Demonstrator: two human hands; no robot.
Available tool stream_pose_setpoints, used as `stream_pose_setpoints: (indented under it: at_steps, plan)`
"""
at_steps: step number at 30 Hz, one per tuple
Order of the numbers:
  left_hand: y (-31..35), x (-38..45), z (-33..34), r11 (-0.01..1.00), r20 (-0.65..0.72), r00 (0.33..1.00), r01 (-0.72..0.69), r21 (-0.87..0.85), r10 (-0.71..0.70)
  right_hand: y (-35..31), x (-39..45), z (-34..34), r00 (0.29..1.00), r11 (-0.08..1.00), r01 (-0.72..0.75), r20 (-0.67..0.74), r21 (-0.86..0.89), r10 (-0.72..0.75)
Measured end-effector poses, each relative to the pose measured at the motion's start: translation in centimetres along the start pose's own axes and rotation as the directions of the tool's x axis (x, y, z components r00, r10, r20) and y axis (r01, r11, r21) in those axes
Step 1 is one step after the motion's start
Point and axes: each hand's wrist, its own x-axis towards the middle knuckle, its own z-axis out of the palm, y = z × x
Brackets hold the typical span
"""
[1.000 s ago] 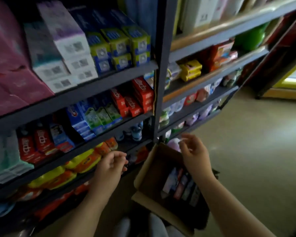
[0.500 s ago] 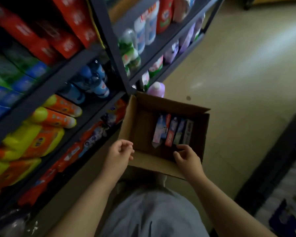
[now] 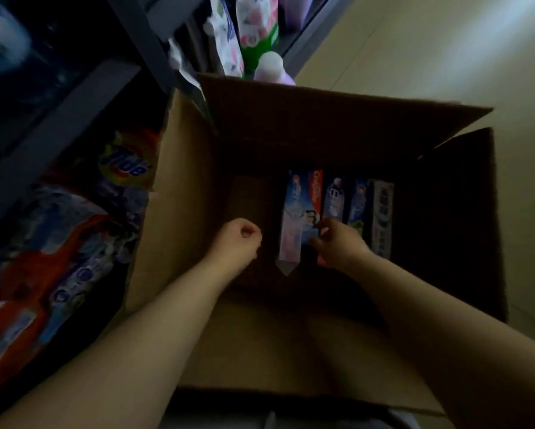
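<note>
An open cardboard box (image 3: 179,218) stood on the floor (image 3: 414,57) just beside a dark shelf (image 3: 59,119), its flaps folded outward. In the right half of its bottom lay a row of toothpaste cartons (image 3: 337,196), side by side and touching, their long sides running away from the person. The pale carton (image 3: 295,212) lay leftmost, with its pointed near end flap sticking out. The red carton (image 3: 317,193) lay next to it. The left half of the box's bottom was bare cardboard.

Both forearms reached down into the box. The left hand (image 3: 239,239) hung over the bare half, just left of the pale carton, with its fingers curled into a loose fist and nothing in it. The right hand (image 3: 337,246) rested on the near ends of the cartons. Its fingers were bent, and its thumb and forefinger met about the near end of the red carton, by the pale carton's right edge. The dim, blurred view did not show whether it pinched that carton or only touched it.

Tide bags (image 3: 127,165) lay on the lowest shelf at the left. Flowered bottles (image 3: 256,32) stood beyond the box's far wall.
</note>
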Motion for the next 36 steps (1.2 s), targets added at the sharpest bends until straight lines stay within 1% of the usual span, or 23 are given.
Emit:
stream_pose_setpoints:
  at_steps: [2,4,7,8,10,12,14,18,22,25,28,29,30,32,34,36]
  plan:
    - [-1.2,4.6,1.6,1.000,-0.012,1.000,-0.005,0.002,0.005,0.6,3.3,1.2,1.000,0.998,0.030,-0.002,-0.053,-0.030]
    - [-2.3,8.5,3.4,1.000,-0.004,1.000,-0.019,0.014,0.019,1.4,5.5,2.5,0.998,0.999,0.048,-0.029,-0.016,-0.049]
    - [-3.6,12.0,5.4,0.997,0.066,0.998,-0.028,0.067,0.024,3.1,7.2,4.5,0.994,0.997,0.070,-0.085,0.012,-0.069]
    - [-4.1,12.6,5.9,0.997,0.092,0.996,-0.009,0.075,0.002,3.8,7.5,5.2,0.992,0.996,0.084,-0.094,0.013,-0.083]
    - [-5.0,13.1,6.9,0.997,0.159,0.985,0.068,0.033,-0.072,4.9,7.8,6.3,0.991,0.995,0.092,-0.101,0.031,-0.089]
    - [-6.0,13.3,7.9,0.986,0.238,0.962,0.155,-0.064,-0.136,5.4,8.0,7.2,0.992,0.995,0.073,-0.104,0.071,-0.065]
    - [-6.8,13.4,8.5,0.966,0.286,0.945,0.207,-0.153,-0.158,5.6,8.2,7.8,0.991,0.993,0.067,-0.121,0.102,-0.054]
    - [-7.2,13.8,8.0,0.955,0.315,0.941,0.199,-0.219,-0.124,5.0,8.0,8.1,0.993,0.979,0.078,-0.097,0.190,-0.060]
    - [-7.7,13.8,7.2,0.941,0.314,0.942,0.207,-0.268,-0.118,4.6,7.7,8.8,0.996,0.950,0.090,-0.001,0.298,-0.094]
    - [-7.6,13.9,6.5,0.928,0.328,0.935,0.235,-0.288,-0.136,4.9,7.9,8.7,0.993,0.946,0.077,0.061,0.314,-0.101]
    - [-7.3,13.4,5.5,0.904,0.322,0.940,0.229,-0.361,-0.109,5.2,8.1,8.4,0.999,0.962,0.045,0.013,0.271,-0.050]
    - [-7.2,13.1,5.2,0.899,0.318,0.944,0.215,-0.381,-0.091,5.2,8.0,8.3,0.999,0.959,0.036,-0.005,0.281,-0.036]
    - [-6.9,12.8,4.9,0.896,0.313,0.947,0.195,-0.399,-0.066,5.1,7.9,8.3,0.999,0.948,0.036,-0.011,0.316,-0.034]
    - [-6.3,12.2,4.9,0.889,0.317,0.948,0.148,-0.434,-0.003,4.7,7.3,8.0,0.998,0.896,0.047,0.024,0.441,-0.064]
    - [-5.5,11.8,5.5,0.888,0.365,0.929,0.126,-0.442,0.050,4.5,6.7,7.4,0.991,0.831,0.045,0.078,0.555,-0.106]
    - [-5.0,11.4,6.2,0.904,0.409,0.910,0.120,-0.411,0.065,5.0,6.6,6.6,0.988,0.786,-0.008,0.125,0.619,-0.088]
